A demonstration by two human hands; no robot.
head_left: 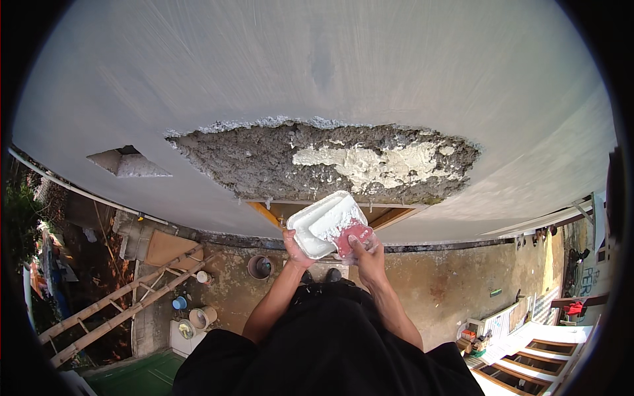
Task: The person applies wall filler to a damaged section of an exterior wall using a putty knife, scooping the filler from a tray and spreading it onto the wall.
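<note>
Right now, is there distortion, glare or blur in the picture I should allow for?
In the head view, fisheye distortion bows the lower edge of the wall, and the corners are black; the white paste in the tray looks bright, its detail partly washed out; the black clothing shows little detail; the red tool shows no obvious blur.

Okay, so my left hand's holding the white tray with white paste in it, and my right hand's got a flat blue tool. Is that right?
Not quite: the flat tool is red, not blue, as the head view shows. The left hand does hold the white tray with white paste, and the right hand holds the tool.
</note>
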